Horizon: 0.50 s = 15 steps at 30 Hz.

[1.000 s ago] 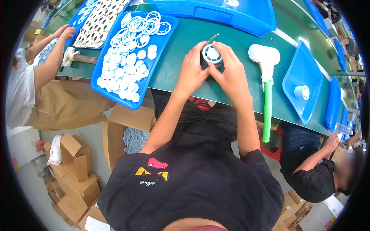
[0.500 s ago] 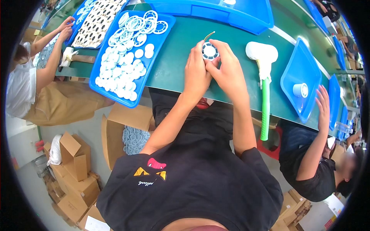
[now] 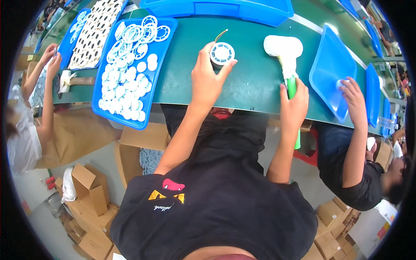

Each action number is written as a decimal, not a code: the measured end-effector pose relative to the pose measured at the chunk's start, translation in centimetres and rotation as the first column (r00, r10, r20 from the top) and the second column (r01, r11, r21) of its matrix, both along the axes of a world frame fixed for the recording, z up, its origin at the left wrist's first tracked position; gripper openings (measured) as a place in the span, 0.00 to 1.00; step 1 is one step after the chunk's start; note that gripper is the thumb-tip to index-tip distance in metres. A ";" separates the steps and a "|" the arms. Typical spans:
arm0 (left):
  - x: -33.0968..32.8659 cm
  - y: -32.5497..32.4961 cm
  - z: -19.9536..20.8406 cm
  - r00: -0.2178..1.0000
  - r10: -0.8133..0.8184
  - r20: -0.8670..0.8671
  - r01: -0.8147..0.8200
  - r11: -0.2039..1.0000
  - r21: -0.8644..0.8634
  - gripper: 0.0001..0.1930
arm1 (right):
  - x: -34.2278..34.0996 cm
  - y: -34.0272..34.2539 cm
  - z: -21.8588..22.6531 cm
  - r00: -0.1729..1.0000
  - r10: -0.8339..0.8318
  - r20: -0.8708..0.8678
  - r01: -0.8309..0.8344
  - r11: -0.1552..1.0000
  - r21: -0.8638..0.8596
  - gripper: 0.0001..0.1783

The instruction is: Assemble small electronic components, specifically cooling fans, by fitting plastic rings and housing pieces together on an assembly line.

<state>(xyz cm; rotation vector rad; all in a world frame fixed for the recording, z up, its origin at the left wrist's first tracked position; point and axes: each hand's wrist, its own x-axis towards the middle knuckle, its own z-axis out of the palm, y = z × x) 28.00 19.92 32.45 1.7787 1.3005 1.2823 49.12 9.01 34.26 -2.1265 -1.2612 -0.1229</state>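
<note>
My left hand (image 3: 206, 82) holds a small round white part (image 3: 222, 53) by its sides, between thumb and fingers, above the green bench. Its face has a ring of dark slots, and a thin yellowish-brown wire sticks up behind it. My right hand (image 3: 294, 104) is wrapped round the green handle of a mallet (image 3: 284, 47), whose head is covered in white wrapping and lies on the bench. Left of my left hand, a blue tray (image 3: 145, 93) carries many white discs (image 3: 123, 89) and slotted white rings (image 3: 149, 32).
A large blue bin (image 3: 216, 9) stands at the far side. On the right lies a blue tray (image 3: 331, 71), where a co-worker's hand (image 3: 353, 95) holds a white part. At left are another hammer (image 3: 76, 81), a tray of cream parts (image 3: 97, 34) and a second co-worker. Cardboard boxes (image 3: 91, 186) stand below.
My right hand has left the round part and moved right onto the mallet's handle. The part stays in my left hand, face now more visible. The right co-worker's hand has reached into the tray.
</note>
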 end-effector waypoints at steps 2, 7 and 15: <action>-0.1 0.0 0.1 1.000 -0.003 0.004 0.003 1.000 -0.013 0.34 | 0.2 1.0 0.6 0.997 -0.045 -0.056 0.036 0.986 -0.162 0.18; -0.4 0.2 0.0 0.999 -0.010 0.037 0.011 0.999 -0.041 0.34 | 0.2 1.5 2.1 0.793 0.138 -0.593 -0.233 0.969 -0.085 0.19; -0.8 0.4 0.5 0.999 -0.025 0.045 0.027 0.999 -0.034 0.34 | -3.6 1.9 3.8 0.576 0.377 -0.725 -0.373 0.911 0.177 0.18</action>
